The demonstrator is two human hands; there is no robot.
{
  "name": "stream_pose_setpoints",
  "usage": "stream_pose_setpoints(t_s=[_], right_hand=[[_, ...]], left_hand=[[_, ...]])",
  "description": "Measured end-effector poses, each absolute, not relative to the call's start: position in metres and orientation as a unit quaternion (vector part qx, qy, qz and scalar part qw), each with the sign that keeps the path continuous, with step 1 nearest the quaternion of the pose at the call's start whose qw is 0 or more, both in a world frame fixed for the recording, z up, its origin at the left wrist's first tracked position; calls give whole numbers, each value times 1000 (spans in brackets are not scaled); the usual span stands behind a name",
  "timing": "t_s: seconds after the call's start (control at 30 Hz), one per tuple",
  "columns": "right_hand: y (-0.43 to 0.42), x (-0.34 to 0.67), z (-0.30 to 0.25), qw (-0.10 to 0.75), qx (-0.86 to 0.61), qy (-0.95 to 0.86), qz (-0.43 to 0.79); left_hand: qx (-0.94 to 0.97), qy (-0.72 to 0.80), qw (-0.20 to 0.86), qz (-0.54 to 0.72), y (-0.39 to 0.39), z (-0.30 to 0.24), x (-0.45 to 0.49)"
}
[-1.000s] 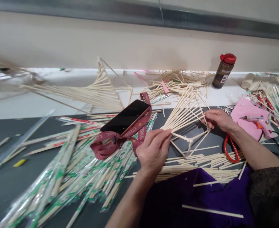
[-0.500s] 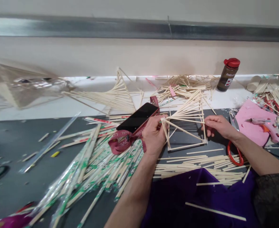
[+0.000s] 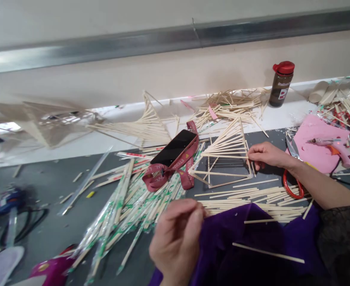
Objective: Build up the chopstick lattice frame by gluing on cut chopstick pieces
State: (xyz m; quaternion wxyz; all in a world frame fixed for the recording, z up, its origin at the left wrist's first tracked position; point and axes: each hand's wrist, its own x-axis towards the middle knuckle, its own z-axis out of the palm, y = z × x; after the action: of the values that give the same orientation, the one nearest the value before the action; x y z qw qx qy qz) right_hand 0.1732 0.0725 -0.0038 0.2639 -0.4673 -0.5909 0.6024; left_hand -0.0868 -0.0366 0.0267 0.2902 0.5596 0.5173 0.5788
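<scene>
A small frame of wooden sticks (image 3: 222, 153), with a fan of sticks across its top, stands on the dark table. At its right side my right hand (image 3: 263, 155) is closed, its fingertips pinching a thin wooden stick (image 3: 253, 167) beside the frame's corner post. My left hand (image 3: 176, 240) is apart from the frame, raised in front near the purple cloth (image 3: 222, 238). Its fingers are curled and blurred; whatever they may hold is hidden. Loose sticks (image 3: 246, 195) lie in a row between the frame and the cloth.
A phone (image 3: 175, 147) with a red strap lies left of the frame, above wrapped chopsticks (image 3: 133, 210). Red-handled scissors (image 3: 294, 190) lie under my right forearm. On pink paper (image 3: 309, 137) rests a glue gun (image 3: 339, 147). A red-capped bottle (image 3: 280, 85) stands behind.
My left hand has let go of the frame's left corner and pulled back toward me, lower in view. My right hand stays at the frame's right side. The camera view has tilted and shifted.
</scene>
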Motion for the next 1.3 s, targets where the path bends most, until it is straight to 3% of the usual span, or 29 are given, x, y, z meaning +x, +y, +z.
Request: stream_pose_setpoints(t_s=[0.13, 0.37, 1.3], right_hand=[[71, 171, -4, 272, -456, -599, 599], [68, 165, -2, 280, -451, -601, 598], [71, 173, 3, 226, -438, -629, 601]], left_hand=[[586, 530, 403, 461, -47, 9, -68], [418, 528, 583, 455, -18, -16, -51], [246, 430, 685, 534, 29, -14, -6]])
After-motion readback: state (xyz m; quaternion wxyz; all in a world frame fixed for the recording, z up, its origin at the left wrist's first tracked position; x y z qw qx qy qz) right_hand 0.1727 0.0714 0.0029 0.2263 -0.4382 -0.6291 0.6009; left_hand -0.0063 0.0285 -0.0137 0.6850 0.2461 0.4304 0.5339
